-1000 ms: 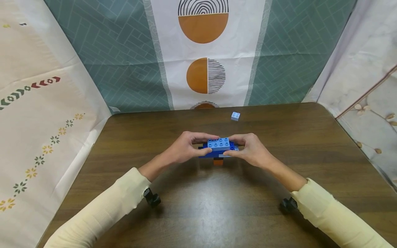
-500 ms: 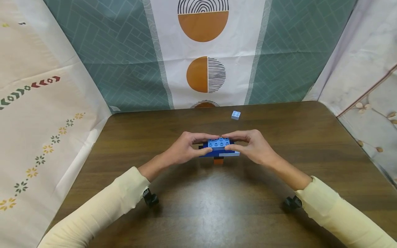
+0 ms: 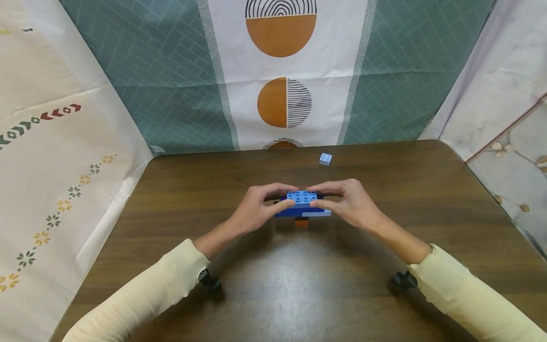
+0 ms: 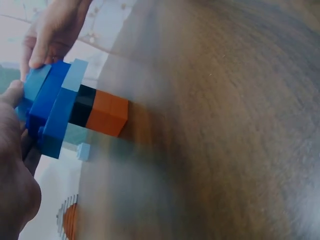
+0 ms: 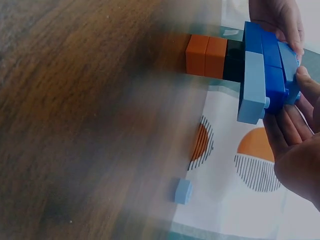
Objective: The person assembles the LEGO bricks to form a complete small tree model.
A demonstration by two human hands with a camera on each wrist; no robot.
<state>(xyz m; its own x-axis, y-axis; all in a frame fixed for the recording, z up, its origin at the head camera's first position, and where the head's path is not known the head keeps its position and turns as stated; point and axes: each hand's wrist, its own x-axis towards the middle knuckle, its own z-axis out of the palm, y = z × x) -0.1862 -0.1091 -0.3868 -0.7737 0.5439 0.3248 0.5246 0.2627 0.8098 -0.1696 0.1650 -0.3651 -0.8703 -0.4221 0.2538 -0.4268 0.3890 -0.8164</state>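
Note:
A toy-brick stack stands upright on the wooden table. A light blue brick (image 3: pixel 301 197) with studs lies on top, above dark blue bricks (image 5: pixel 272 65) and a pale blue brick (image 5: pixel 252 87) in the wider layers. Below them come a black brick (image 4: pixel 82 105) and an orange base of bricks (image 4: pixel 107 114). At the left end of the top brick, my left hand (image 3: pixel 252 207) pinches it between thumb and fingers. My right hand (image 3: pixel 353 204) pinches the right end the same way. The fingertips behind the brick are partly hidden in the head view.
A small loose light blue brick (image 3: pixel 325 159) lies near the table's (image 3: pixel 205 175) far edge, behind the stack. Patterned cloths (image 3: pixel 171 85) hang at the back and both sides. Black wrist cameras (image 3: pixel 403 281) sit under the sleeves.
My right hand has moved up slightly from the stack's lower right side onto the top brick's right end. The left hand keeps its hold, its wrist a little lower. The stack stays in place.

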